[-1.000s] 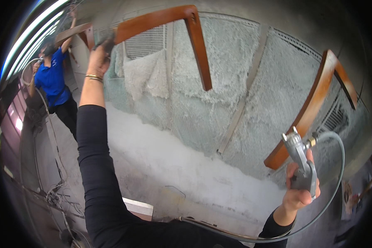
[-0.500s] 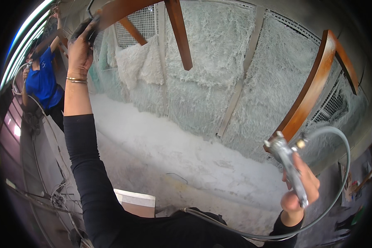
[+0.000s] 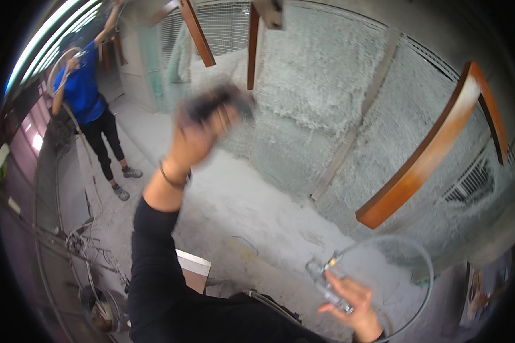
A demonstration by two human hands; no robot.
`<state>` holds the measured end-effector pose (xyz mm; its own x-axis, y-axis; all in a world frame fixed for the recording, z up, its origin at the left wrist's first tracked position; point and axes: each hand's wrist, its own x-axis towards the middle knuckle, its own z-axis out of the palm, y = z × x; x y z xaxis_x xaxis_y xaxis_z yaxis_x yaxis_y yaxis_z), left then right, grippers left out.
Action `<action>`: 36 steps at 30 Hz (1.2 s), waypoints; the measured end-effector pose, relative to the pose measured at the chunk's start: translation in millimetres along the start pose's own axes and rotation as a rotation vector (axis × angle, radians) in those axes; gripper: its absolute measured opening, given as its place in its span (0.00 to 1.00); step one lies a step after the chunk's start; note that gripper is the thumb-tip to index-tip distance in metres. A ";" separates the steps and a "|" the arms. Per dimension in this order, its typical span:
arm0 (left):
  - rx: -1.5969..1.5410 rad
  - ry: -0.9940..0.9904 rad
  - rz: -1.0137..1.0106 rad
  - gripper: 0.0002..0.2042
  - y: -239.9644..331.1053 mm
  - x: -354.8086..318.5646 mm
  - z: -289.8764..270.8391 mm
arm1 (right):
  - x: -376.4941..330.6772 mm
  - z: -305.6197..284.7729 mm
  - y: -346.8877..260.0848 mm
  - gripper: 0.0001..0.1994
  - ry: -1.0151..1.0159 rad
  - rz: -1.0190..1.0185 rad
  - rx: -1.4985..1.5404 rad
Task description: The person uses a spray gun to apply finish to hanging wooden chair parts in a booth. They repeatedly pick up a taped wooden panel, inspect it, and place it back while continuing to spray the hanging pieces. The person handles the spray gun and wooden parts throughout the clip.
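In my right hand [image 3: 352, 300], low on the right, is a metal spray gun [image 3: 330, 290] joined to a grey hose [image 3: 431, 268]. My left hand [image 3: 203, 128] is raised at the middle left, smeared by motion. A dark patch covers its fingers, and I cannot tell whether that is a covering or something held. Above that hand hang brown wooden bars [image 3: 197, 33], apart from it. A curved wooden piece [image 3: 420, 151], with a pale sheen along its face, hangs at the right above the spray gun.
Shaggy pale filter matting [image 3: 315, 74] covers the far wall. A person in a blue shirt [image 3: 84, 86] stands at the left with one arm raised. Hoses and cables [image 3: 83, 243] lie at the left, near a round bucket [image 3: 106, 311]. A box [image 3: 193, 268] stands by my left arm.
My left hand has left the wooden piece at the top and moved down and right. My right hand has lowered the spray gun leftward, away from the curved piece. The view has shifted.
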<state>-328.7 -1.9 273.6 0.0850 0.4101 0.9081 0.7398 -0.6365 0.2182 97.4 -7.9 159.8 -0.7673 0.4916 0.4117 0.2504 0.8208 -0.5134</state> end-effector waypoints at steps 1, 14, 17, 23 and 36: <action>-0.573 -0.090 -0.203 0.14 18.0 -28.5 12.8 | -18.7 10.3 1.8 0.32 -0.030 0.113 0.065; -0.973 -0.713 -0.202 0.11 270.6 -227.3 362.2 | -262.5 88.1 92.8 0.16 0.382 0.876 0.519; -0.617 -0.911 0.128 0.12 302.0 -237.6 413.1 | -289.1 69.3 126.9 0.11 0.379 0.631 0.126; -0.631 -0.821 0.056 0.12 340.6 -234.7 455.9 | -340.9 42.7 154.0 0.19 0.550 0.600 0.060; -0.587 -0.925 0.098 0.21 382.0 -266.2 479.8 | -389.0 42.3 147.9 0.08 0.679 0.738 0.491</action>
<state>251.5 -40.7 -56.3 0.7746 0.5159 0.3658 0.2905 -0.8040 0.5188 408.0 -90.0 -108.1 -0.0071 0.9912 0.1319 0.1355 0.1316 -0.9820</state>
